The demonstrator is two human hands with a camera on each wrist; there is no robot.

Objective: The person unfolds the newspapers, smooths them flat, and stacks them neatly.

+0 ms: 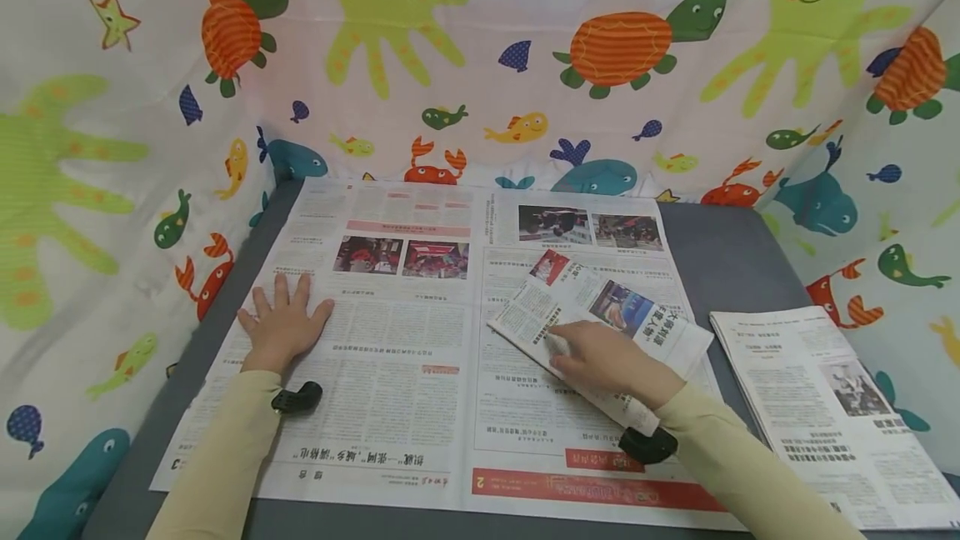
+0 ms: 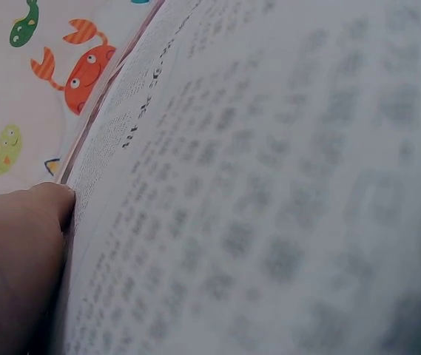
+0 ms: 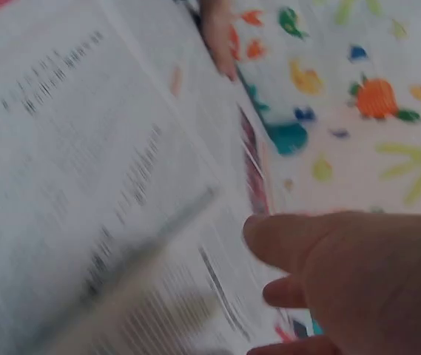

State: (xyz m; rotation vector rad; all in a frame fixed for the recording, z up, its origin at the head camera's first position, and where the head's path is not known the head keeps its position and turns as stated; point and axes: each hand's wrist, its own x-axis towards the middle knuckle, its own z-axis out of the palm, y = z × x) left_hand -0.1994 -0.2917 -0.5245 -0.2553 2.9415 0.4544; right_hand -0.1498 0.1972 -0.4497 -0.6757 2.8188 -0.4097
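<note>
My left hand (image 1: 285, 327) lies flat with spread fingers on the left page of an opened newspaper sheet (image 1: 397, 340). In the left wrist view, the thumb (image 2: 32, 222) rests at the paper's edge. My right hand (image 1: 607, 361) is over a folded newspaper (image 1: 525, 315), which lies at a slant on the right page. Its thumb and index finger are apart, with pale paper showing between them. The right wrist view shows the fingers of the right hand (image 3: 365, 274) loosely extended by the printed paper; parts of that view are blurred.
A stack of folded newspapers (image 1: 810, 407) sits to the right on the dark grey table (image 1: 738, 265). Curtains (image 1: 465, 48) printed with sea animals enclose the table at the back and sides. Each wrist carries a black camera (image 1: 297, 398).
</note>
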